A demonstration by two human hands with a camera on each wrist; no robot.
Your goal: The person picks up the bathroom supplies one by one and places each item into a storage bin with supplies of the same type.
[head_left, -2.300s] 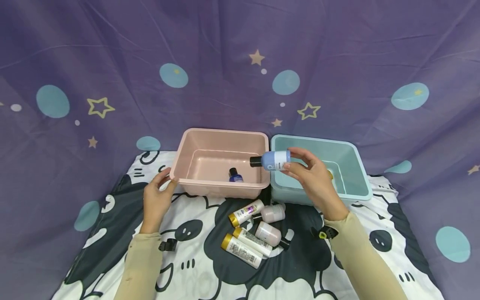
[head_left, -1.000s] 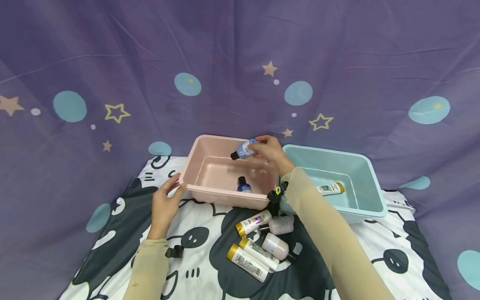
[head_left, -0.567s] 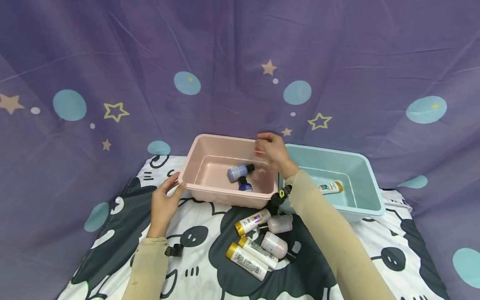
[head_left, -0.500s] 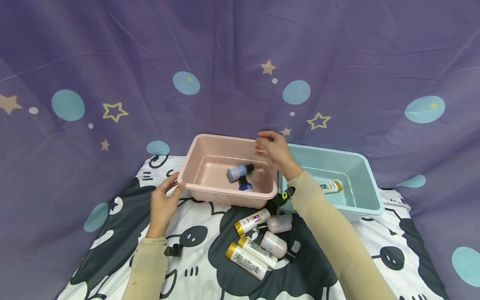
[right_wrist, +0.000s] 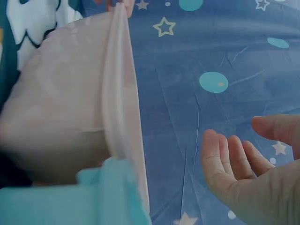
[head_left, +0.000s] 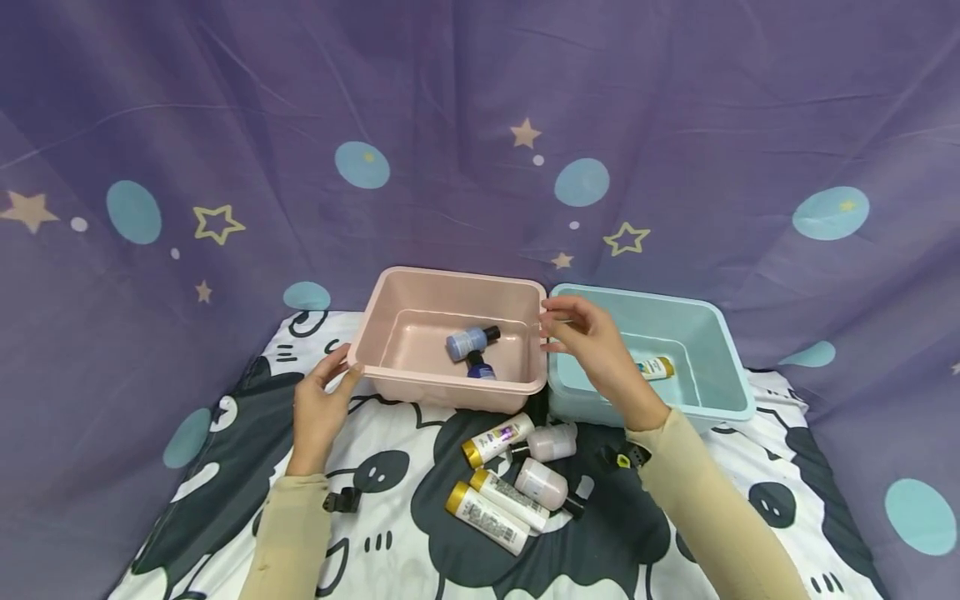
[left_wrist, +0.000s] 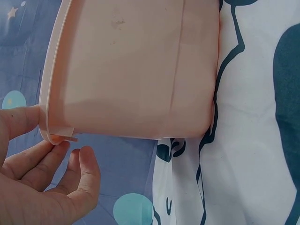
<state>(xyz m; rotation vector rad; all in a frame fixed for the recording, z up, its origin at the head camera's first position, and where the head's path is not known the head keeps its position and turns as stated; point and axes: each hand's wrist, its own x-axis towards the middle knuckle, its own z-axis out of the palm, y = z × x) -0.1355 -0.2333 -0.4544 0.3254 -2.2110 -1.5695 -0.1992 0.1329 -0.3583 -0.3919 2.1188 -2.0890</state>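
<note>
My left hand (head_left: 318, 412) pinches the rim of the pink plastic bin (head_left: 435, 380) at its left corner. In the left wrist view, the thumb (left_wrist: 21, 121) lies on one side of that rim and fingers on the other. Inside the bin lie a light blue bottle with a black cap (head_left: 467, 343) and a dark blue bottle (head_left: 480, 368), close together. My right hand (head_left: 596, 342) hovers over the left part of the light teal bin (head_left: 645, 297), fingertips near the pink bin's right rim. Its fingers are relaxed and hold nothing in the right wrist view.
A white tube with a gold cap (head_left: 657, 367) lies in the teal bin. In front of the bins, on the patterned cloth (head_left: 382, 533), are several gold-capped white tubes (head_left: 487, 518) and two pale pink bottles (head_left: 542, 483). A purple curtain (head_left: 450, 100) hangs behind.
The right hand carried the light blue bottle over the pink bin and released it there beside the dark blue one. It then moved right and toward me. The left hand stayed on the rim.
</note>
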